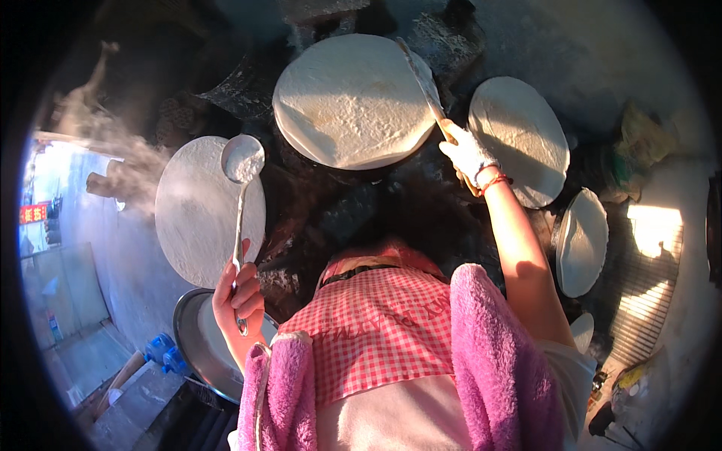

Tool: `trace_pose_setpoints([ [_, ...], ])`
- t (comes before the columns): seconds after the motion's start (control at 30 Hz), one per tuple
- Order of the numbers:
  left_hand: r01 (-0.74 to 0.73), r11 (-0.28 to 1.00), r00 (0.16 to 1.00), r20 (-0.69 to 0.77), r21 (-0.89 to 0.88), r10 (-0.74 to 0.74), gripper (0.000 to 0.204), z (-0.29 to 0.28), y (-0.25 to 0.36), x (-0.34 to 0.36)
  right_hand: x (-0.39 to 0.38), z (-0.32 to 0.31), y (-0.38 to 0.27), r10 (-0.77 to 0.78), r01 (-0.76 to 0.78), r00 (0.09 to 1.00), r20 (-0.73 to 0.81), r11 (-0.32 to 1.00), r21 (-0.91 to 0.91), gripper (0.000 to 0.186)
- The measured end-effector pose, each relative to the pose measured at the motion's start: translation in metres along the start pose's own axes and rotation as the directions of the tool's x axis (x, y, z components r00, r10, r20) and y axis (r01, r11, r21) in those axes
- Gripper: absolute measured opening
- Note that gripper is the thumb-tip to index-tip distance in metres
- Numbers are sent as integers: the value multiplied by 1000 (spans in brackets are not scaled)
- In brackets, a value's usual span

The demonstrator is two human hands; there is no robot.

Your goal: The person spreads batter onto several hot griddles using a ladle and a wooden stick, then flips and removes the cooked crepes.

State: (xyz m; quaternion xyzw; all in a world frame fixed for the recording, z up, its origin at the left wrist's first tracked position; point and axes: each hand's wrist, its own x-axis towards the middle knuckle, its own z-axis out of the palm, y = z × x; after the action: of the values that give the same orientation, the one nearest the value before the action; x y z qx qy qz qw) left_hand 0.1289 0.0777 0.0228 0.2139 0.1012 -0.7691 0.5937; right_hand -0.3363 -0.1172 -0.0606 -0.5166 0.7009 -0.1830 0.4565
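Observation:
My left hand (239,295) is closed round the handle of a metal ladle (245,161). Pale batter shows in the ladle's bowl, which hangs over the right edge of the left round pancake (201,218). My right hand (468,156), in a whitish glove, grips a long wooden stick-like tool (421,79). That tool lies along the right edge of the large central pancake (350,105), its tip near the far rim. Whether it touches the pancake, I cannot tell. A metal pot (180,334) holding whitish liquid stands beside my left forearm.
Another pancake round (520,143) lies right of my right hand, and a further one (583,242) beside my right upper arm. Steam (124,154) rises at the left. A slatted panel (639,301) is at the far right, and blue objects (164,352) sit at the lower left.

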Motion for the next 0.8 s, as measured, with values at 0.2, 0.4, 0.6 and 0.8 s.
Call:
trace_pose_setpoints([
  [0.2,6,999,997,79,-50,-2,55,-11,0,-15,-34,24,51,115,-29,985,-130,847,532,27],
  [0.4,-52,998,998,37,-44,53,58,7,-10,-28,-9,69,49,125,-24,978,-167,863,505,16],
  [0.6,-101,993,995,6,-64,101,58,0,-10,-40,-43,134,19,-28,-30,995,94,827,562,12],
  [0.8,-162,986,986,-35,-42,161,58,-6,-11,-62,-39,167,-27,-8,-67,985,171,902,427,18],
])
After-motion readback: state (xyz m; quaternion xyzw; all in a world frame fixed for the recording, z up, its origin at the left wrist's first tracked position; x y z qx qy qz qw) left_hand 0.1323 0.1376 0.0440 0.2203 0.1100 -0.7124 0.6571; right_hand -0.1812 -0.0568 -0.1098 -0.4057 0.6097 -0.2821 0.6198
